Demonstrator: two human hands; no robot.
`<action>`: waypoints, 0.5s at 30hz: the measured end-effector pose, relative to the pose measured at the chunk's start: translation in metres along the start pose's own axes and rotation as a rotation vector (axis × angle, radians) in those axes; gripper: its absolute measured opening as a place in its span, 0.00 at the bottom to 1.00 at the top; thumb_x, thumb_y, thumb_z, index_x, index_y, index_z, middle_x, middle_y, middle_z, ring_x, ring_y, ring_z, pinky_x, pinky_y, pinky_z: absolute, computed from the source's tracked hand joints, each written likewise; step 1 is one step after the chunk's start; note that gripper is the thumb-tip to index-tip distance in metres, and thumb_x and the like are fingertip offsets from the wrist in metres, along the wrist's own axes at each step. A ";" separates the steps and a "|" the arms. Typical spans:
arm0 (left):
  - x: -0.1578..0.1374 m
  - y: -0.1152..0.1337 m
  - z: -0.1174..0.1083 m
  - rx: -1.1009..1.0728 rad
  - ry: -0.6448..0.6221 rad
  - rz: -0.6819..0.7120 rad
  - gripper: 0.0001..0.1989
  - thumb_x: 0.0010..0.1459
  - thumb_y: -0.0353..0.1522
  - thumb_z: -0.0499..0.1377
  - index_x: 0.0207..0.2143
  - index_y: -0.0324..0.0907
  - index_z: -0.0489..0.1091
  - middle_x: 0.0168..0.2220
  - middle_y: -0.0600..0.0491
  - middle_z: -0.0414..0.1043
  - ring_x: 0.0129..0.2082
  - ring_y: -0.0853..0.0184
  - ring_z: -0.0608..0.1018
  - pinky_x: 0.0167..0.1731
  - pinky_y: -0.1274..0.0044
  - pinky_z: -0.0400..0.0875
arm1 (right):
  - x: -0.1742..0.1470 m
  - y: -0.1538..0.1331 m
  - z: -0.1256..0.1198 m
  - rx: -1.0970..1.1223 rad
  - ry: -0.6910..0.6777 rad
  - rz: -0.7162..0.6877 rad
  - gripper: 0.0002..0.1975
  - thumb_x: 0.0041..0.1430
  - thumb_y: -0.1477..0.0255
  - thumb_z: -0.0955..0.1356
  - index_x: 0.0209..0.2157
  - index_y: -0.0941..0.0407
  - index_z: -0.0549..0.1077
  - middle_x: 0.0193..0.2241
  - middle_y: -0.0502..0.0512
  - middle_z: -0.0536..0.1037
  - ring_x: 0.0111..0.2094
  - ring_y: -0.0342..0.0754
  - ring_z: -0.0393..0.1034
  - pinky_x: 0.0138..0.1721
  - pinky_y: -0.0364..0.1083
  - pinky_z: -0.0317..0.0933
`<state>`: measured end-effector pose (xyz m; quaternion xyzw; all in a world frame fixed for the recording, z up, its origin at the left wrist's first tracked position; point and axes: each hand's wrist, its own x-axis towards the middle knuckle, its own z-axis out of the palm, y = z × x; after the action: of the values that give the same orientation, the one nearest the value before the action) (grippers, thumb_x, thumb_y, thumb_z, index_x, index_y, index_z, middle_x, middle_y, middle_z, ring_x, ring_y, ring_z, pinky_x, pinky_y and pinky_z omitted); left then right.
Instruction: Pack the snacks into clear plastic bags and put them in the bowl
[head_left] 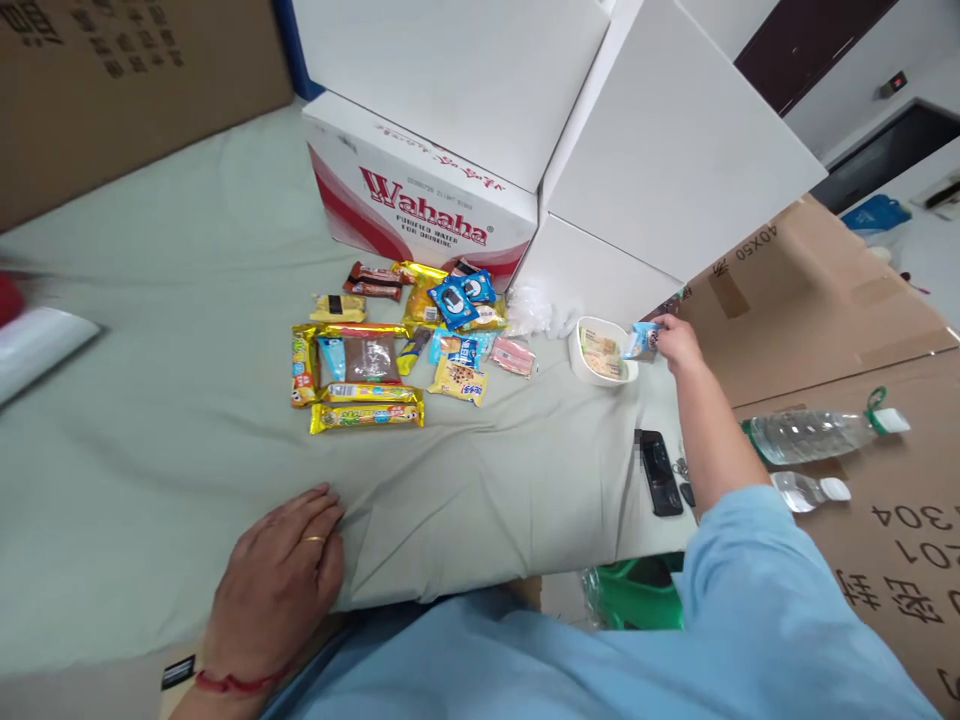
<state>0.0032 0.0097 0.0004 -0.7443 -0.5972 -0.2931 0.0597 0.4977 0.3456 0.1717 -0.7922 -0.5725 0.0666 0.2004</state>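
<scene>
Out to the right, my right hand pinches a small light-blue snack packet at the rim of a white bowl. Inside that bowl lie pale green and beige packets. My left hand rests palm down on the cloth near the front edge, fingers lying together and holding nothing. Beyond it are yellow snack bars, a clear-fronted brown packet, a yellow cookie packet and a pink packet. Blue packets and brown-wrapped bars lie farther back.
A Wahaha water carton and white boxes stand behind the snacks. Crumpled clear plastic sits beside the bowl. A black phone lies near the right edge. Bottles rest on cardboard at the right.
</scene>
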 end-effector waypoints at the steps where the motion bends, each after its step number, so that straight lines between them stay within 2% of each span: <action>1: 0.000 0.000 0.001 0.003 0.000 -0.002 0.12 0.60 0.25 0.55 0.46 0.42 0.70 0.48 0.41 0.79 0.48 0.51 0.82 0.49 0.60 0.75 | 0.016 -0.001 0.005 -0.030 -0.034 0.015 0.14 0.57 0.78 0.66 0.44 0.65 0.79 0.34 0.59 0.81 0.33 0.47 0.72 0.33 0.43 0.64; 3: -0.001 -0.001 0.002 0.006 0.008 -0.012 0.12 0.59 0.25 0.56 0.46 0.42 0.70 0.48 0.41 0.79 0.48 0.51 0.82 0.49 0.60 0.75 | 0.036 -0.003 0.021 -0.078 -0.095 0.030 0.11 0.58 0.77 0.69 0.42 0.65 0.80 0.33 0.59 0.81 0.33 0.48 0.73 0.34 0.44 0.66; 6: -0.002 -0.001 0.002 0.007 0.014 -0.032 0.13 0.59 0.25 0.56 0.45 0.43 0.71 0.48 0.42 0.79 0.48 0.52 0.82 0.50 0.61 0.75 | 0.049 -0.007 0.051 -0.153 -0.129 0.050 0.15 0.66 0.68 0.71 0.51 0.60 0.76 0.46 0.59 0.79 0.42 0.51 0.75 0.43 0.50 0.72; 8: -0.002 0.000 0.002 0.019 0.014 -0.033 0.13 0.59 0.24 0.56 0.45 0.43 0.70 0.48 0.42 0.79 0.48 0.53 0.82 0.50 0.61 0.75 | 0.050 -0.005 0.068 -0.203 -0.098 0.056 0.16 0.68 0.66 0.70 0.52 0.60 0.75 0.51 0.61 0.77 0.47 0.53 0.75 0.48 0.53 0.72; 10: -0.003 0.000 0.001 0.039 0.012 -0.030 0.12 0.59 0.24 0.57 0.46 0.43 0.69 0.48 0.42 0.78 0.49 0.53 0.81 0.49 0.62 0.76 | 0.047 -0.002 0.080 -0.256 -0.026 0.056 0.13 0.69 0.72 0.67 0.50 0.64 0.76 0.52 0.69 0.75 0.49 0.56 0.74 0.49 0.52 0.68; 12: -0.002 0.001 0.000 0.055 0.005 -0.021 0.12 0.60 0.24 0.57 0.46 0.42 0.69 0.47 0.41 0.78 0.48 0.52 0.81 0.48 0.62 0.76 | 0.042 0.003 0.090 -0.306 0.064 0.049 0.16 0.69 0.78 0.62 0.51 0.67 0.76 0.54 0.76 0.73 0.49 0.57 0.74 0.48 0.51 0.65; 15: -0.001 0.001 -0.001 0.052 -0.006 -0.015 0.12 0.59 0.24 0.57 0.46 0.41 0.69 0.47 0.41 0.78 0.48 0.52 0.81 0.48 0.61 0.76 | 0.033 0.007 0.098 -0.370 0.142 0.021 0.21 0.69 0.80 0.56 0.55 0.64 0.73 0.54 0.75 0.72 0.48 0.55 0.73 0.46 0.50 0.63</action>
<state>0.0036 0.0080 0.0007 -0.7388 -0.6104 -0.2755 0.0751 0.4821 0.3978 0.0838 -0.8242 -0.5510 -0.0937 0.0907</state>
